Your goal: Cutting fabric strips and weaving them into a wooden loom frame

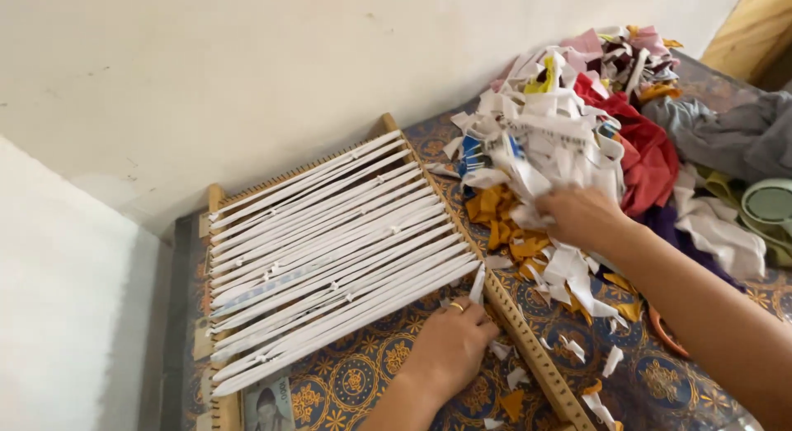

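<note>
The left hand (450,342) rested palm-down at the lower edge of the wooden loom frame (528,344), its grip pinched narrow on the loose end of one white fabric strip (477,284) where the stretched white strips (330,249) met the pegged rail. The right hand (582,216) was pushed into the heap of cut fabric strips (553,126) just beside the frame, fingers curled into the scraps, though whether that grip enclosed a strip could not be told. Judged from this, the step in hand was selecting a further strip while the last end was held; the next move called for drawing one strip clear of the heap, across the patterned cloth (363,381), without disturbing the pinned end.
</note>
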